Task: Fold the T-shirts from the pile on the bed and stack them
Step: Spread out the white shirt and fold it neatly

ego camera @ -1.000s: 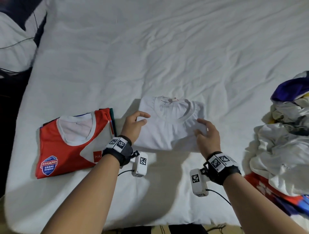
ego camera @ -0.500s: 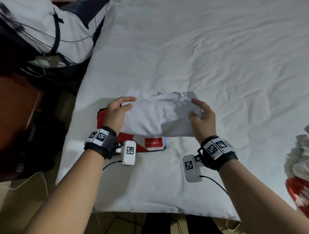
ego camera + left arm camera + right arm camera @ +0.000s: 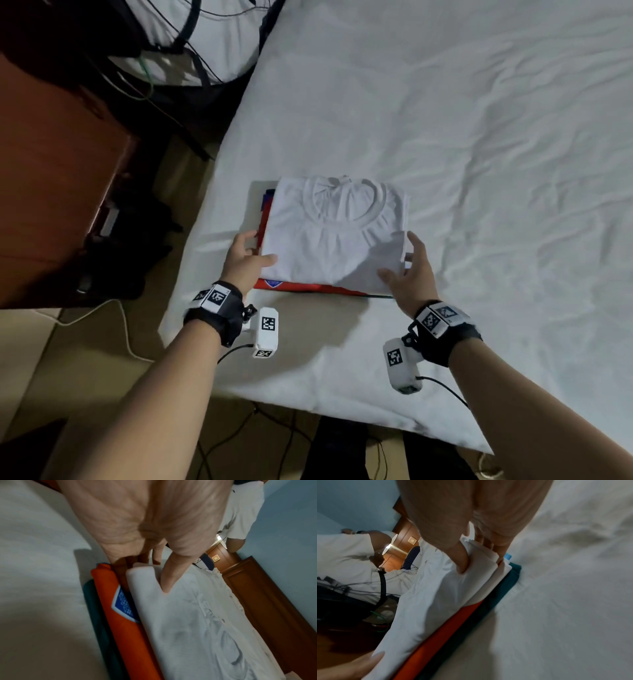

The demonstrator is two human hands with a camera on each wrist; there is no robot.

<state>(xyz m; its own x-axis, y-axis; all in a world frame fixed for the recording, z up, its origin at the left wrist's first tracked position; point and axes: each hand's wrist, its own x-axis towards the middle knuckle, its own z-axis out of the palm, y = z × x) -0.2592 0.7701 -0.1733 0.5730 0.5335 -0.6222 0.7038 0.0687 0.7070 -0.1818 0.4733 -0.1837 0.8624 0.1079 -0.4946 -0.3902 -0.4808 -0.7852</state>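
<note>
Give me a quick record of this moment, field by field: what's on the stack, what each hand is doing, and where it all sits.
top of stack: folded white T-shirt, collar facing up
beneath it: orange T-shirt, then a teal one
left hand: thumb on top of the white T-shirt's left edge, fingers under it
right hand: thumb on top of the right edge, fingers under it
surface: white bed sheet, near the bed's left edge

White-sheeted bed — folded T-shirt stack on it.
</note>
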